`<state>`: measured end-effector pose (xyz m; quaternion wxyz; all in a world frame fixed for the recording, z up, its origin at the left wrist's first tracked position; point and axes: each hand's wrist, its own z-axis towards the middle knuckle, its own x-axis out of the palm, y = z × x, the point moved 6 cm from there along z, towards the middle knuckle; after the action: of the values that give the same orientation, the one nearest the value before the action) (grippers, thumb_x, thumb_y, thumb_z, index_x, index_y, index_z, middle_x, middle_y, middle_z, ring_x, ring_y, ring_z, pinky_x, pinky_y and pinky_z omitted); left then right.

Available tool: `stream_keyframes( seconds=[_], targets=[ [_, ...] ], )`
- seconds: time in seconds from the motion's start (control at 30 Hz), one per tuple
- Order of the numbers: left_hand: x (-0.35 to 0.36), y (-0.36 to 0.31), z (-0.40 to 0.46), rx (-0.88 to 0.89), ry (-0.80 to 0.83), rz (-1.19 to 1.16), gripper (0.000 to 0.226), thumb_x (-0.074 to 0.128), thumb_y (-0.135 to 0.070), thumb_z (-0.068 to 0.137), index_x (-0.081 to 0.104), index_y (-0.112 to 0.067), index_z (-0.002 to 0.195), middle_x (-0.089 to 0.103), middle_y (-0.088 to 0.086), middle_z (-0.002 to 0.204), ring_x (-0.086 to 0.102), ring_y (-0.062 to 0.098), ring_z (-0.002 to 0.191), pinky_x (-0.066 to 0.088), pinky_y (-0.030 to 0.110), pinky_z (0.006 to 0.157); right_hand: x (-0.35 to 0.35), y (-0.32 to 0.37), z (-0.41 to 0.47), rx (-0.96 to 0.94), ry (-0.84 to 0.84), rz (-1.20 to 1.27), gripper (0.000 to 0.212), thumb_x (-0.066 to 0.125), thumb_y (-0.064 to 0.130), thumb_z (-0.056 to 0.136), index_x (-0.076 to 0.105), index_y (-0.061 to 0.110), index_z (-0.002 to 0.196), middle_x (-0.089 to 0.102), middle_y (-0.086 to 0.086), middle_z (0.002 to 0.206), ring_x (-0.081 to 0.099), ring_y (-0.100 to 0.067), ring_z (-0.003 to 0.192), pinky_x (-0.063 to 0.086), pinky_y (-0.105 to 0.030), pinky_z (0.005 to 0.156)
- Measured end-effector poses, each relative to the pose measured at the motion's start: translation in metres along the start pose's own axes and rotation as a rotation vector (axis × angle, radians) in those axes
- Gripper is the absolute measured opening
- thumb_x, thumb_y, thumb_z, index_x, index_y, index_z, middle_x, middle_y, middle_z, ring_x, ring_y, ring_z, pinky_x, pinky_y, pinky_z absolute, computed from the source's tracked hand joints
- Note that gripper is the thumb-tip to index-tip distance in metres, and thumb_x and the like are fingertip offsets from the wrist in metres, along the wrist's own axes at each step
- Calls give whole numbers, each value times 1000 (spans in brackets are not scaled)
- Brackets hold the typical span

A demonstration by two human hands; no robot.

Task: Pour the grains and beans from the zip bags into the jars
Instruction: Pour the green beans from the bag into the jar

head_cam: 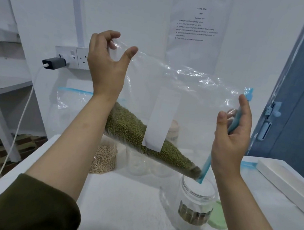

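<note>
Nearest, an open jar stands on the white table, a pale green lid lying just beside it on the right. Above its mouth hangs the low corner of a clear zip bag, held tilted in the air, with green beans heaped along its lower edge and down to that corner. The right hand is raised palm toward the camera, its fingers curled round the bag's blue zip strip while the thumb stands free. The left hand is lifted higher on an upstretched forearm, pinching the bag's top corner between thumb and bent fingers; a dark green sleeve covers the upper arm. Behind the bag stand a jar of pale grains and two empty jars. Farther back another zip bag leans at the wall, with a socket and plugged-in charger, and a printed sheet above.
</note>
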<state>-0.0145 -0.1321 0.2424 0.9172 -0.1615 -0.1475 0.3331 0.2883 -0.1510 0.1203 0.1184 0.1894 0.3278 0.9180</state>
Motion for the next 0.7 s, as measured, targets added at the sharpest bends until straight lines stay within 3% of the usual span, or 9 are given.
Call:
stream_keyframes(
  seconds=[0.2,0.43,0.7],
  targets=[
    [1,2,0,11,7,-16,41,80,-36,80,60,-13,108,47,-11,97,48,3,86,46,19,90,1,-4,0,9,3,-17,47,55,22,103,42,27,148,47,1,98,42,-9,73,47,-37,76],
    [4,1,3,16,16,-28,44,81,-34,80,61,-9,109,47,-10,98,48,1,86,45,18,91,0,-6,-4,32,-6,-6,49,57,22,102,42,28,148,48,3,102,47,-6,84,49,-36,87],
    [6,2,6,18,16,-30,43,81,-35,80,60,-10,109,47,-11,98,48,-1,85,46,19,90,-1,0,-3,40,-27,-31,49,57,26,101,42,32,147,50,1,110,50,-9,93,51,-51,95]
  ],
)
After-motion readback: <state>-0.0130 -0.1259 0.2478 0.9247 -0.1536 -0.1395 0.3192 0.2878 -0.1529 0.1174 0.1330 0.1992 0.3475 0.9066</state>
